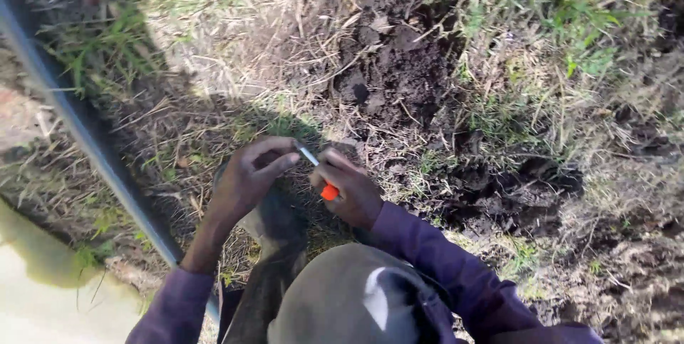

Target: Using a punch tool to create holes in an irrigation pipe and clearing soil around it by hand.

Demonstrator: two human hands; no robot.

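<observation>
- A small utility knife (319, 173) sits between the two hands, just above the middle of the view; its orange handle end pokes out under the right hand's fingers, and its thin pale blade slants up and left toward the left hand.
- The right hand (349, 188) is closed around the orange handle, fingers curled over it so that only a short bright stub shows; the blade leaves the grip at the top of the fist.
- The left hand (249, 173) is curled with fingers bent inward; its fingertips (288, 161) lie just beside the blade's tip, seemingly pinching at it, though I cannot tell whether they truly touch the metal or hold anything.
- Both wrists come out of purple sleeves (434, 255), soft cloth, creased at the elbow; a rounded grey-green cloth shape (342, 294), probably the person's knee, fills the bottom centre.
- Under the hands the ground is dry straw-like grass (199, 66), pale and matted, with green blades scattered through it.
- Above the hands lies a heap of dark soil (392, 44), crumbly and clodded; more broken earth lies to the right.
- A dark, smooth pipe (92, 137) runs diagonally down the left side; beside it, at the lower left corner, there is murky yellowish water (43, 294).
</observation>
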